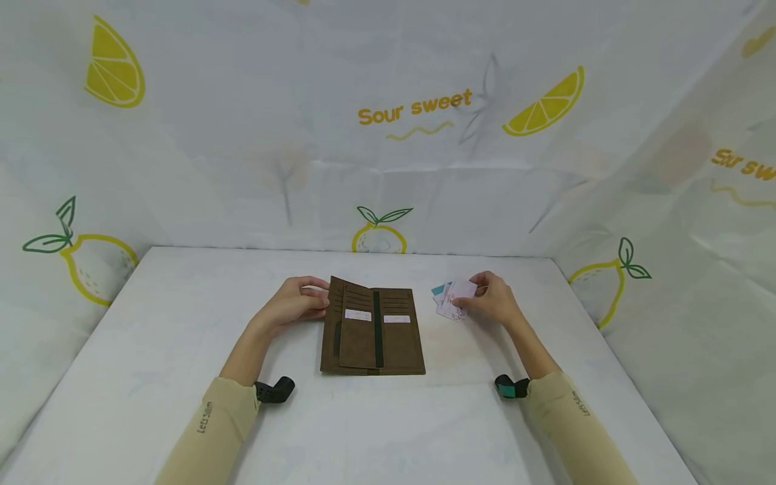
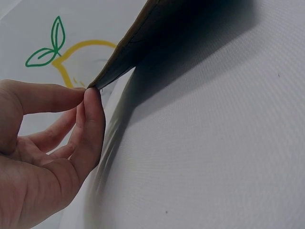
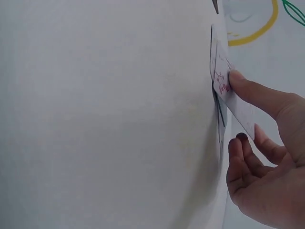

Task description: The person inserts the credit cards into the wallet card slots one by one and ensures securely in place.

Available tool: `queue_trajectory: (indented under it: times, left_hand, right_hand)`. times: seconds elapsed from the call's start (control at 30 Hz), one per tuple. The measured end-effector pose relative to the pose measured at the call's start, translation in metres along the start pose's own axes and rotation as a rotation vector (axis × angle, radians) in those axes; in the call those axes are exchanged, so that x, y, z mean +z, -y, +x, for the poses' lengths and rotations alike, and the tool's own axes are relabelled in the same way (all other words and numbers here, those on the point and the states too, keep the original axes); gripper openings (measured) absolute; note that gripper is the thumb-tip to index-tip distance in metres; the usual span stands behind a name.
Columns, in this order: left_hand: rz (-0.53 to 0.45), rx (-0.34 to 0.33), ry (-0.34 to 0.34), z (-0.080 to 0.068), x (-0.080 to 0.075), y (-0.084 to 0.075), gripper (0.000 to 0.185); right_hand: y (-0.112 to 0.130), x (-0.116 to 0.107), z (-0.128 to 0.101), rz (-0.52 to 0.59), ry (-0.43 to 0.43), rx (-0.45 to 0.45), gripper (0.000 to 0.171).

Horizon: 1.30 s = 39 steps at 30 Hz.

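Our left hand (image 1: pixel 295 304) pinches the open brown wallet (image 1: pixel 374 331) by its 9 o'clock flap edge, soft and floppy we'd judge. At 3 o'clock, our right hand (image 1: pixel 494 298) has its fingers (image 3: pixel 252 93) clamped on a thin stiff card (image 1: pixel 462 291) atop the pile of cards (image 1: pixel 447 301); slick, we reckon, best gripped by its edges.

bright, even, diffuse light; soft shadows; wide-angle bending at head-view edges

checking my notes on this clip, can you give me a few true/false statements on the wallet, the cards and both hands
1. The brown wallet lies open on the white table. True.
2. The left hand holds the cards. False: it pinches the wallet's left edge.
3. The right hand holds several cards. True.
4. The right hand touches the wallet. False: it is apart, to the wallet's right.
5. The wallet's slots hold no cards. False: two pale cards show in them.
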<state>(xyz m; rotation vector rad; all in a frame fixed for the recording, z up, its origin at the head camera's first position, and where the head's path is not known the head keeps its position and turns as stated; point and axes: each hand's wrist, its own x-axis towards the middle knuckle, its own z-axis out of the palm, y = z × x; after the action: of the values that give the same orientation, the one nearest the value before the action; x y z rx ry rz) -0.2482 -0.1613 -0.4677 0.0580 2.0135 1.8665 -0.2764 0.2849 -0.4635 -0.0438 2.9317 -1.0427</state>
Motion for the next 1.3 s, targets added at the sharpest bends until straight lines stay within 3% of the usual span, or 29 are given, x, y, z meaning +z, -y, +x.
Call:
queue_trajectory:
  times: [0.27,0.5,1.3]
  left_hand:
    - [-0.004,0.007,0.003,0.000,0.000,0.000,0.043]
    - [0.019,-0.007,-0.005,0.000,0.001,-0.001,0.047]
    - [0.019,-0.008,-0.004,-0.001,0.001,-0.002,0.045]
  right_hand:
    - [0.011,-0.001,0.002,0.220,0.042,0.068,0.049]
    - [0.029,0.009,0.005,0.335,0.082,0.059,0.047]
    - [0.076,0.049,0.018,0.322,0.152,-0.076,0.037]
